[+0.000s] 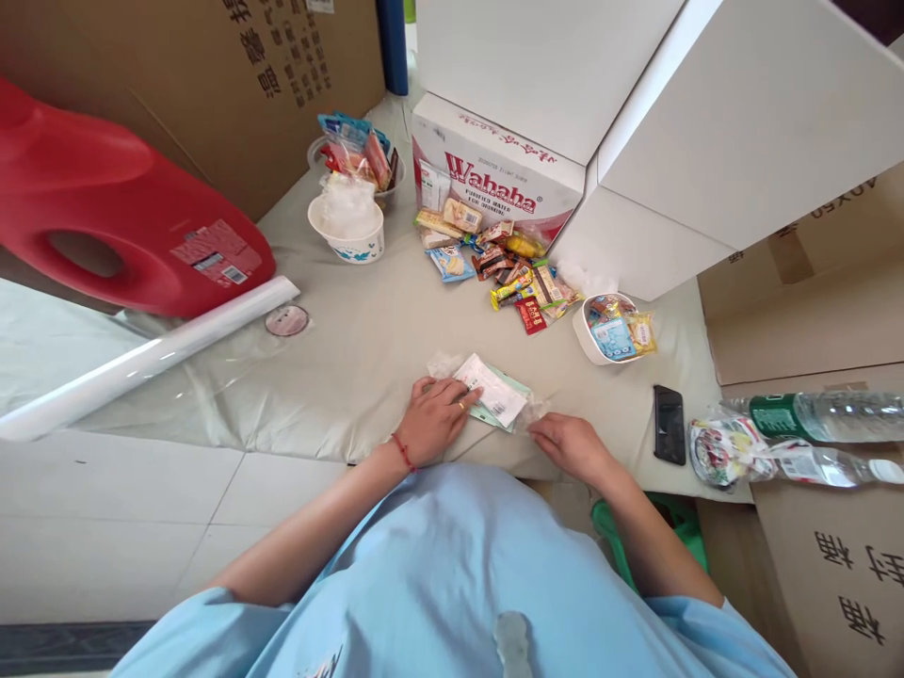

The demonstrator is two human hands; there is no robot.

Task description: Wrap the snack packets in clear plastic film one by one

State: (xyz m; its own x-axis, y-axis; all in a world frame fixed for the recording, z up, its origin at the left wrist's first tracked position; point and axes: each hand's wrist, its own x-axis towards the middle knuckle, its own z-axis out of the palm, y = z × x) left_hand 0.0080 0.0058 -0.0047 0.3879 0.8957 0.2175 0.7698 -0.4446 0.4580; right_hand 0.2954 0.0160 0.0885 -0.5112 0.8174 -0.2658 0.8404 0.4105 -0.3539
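Note:
On the cloth in front of me lie white and green flat packets (498,394) with a barcode, and clear plastic film (535,411) shows at their right end. My left hand (439,419), with a ring and a red string bracelet, rests on the left end of the packets, fingers stretched out. At the other end, my right hand (573,446) pinches the edge of the clear plastic film between thumb and fingers. More crumpled clear plastic (443,364) sits just beyond my left fingertips. The lower part of the packets is partly covered by my left hand.
Snack packets (523,273) lie piled before a Wahaha box (494,174). Tubs (346,231) of packets stand back left, another tub (589,334) at right. A phone (669,426) and bottles (833,414) lie right. A white roll (152,358) and red jug (141,207) are left.

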